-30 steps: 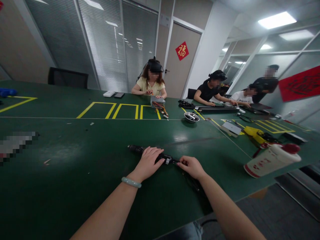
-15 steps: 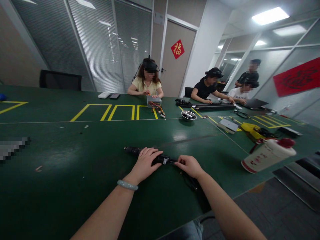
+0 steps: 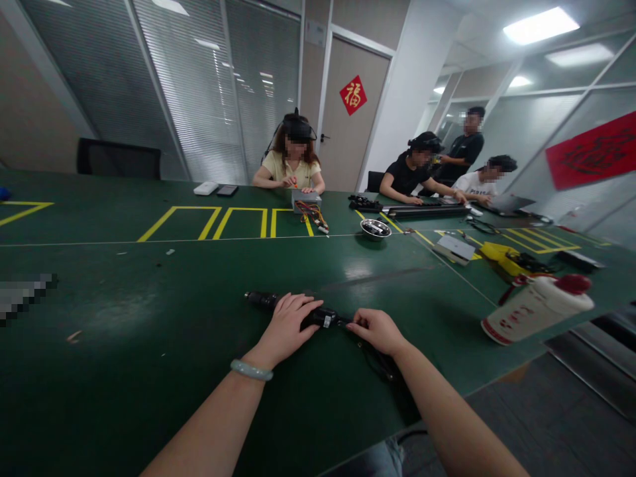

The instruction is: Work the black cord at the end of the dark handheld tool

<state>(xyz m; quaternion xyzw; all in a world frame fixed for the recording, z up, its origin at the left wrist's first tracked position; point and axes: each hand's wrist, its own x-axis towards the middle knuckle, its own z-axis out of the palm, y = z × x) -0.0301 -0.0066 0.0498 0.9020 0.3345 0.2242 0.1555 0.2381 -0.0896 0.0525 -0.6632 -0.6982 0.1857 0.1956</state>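
A long black tool (image 3: 262, 300) with a small white label lies flat on the green table (image 3: 149, 344). My left hand (image 3: 288, 324) rests on top of its middle, fingers curled over the body. My right hand (image 3: 378, 329) pinches the tool's right end, where a black cable leaves it and runs under my wrist toward the table edge. A pale green bangle sits on my left wrist.
A white and red flask (image 3: 534, 308) lies on its side at the right. A metal bowl (image 3: 375, 228), a yellow device (image 3: 499, 257) and a grey box with wires (image 3: 305, 199) stand further back. Other people sit across the table.
My hands stay on the black tool. The view has shifted slightly, and a standing person at the back right has walked to the left.
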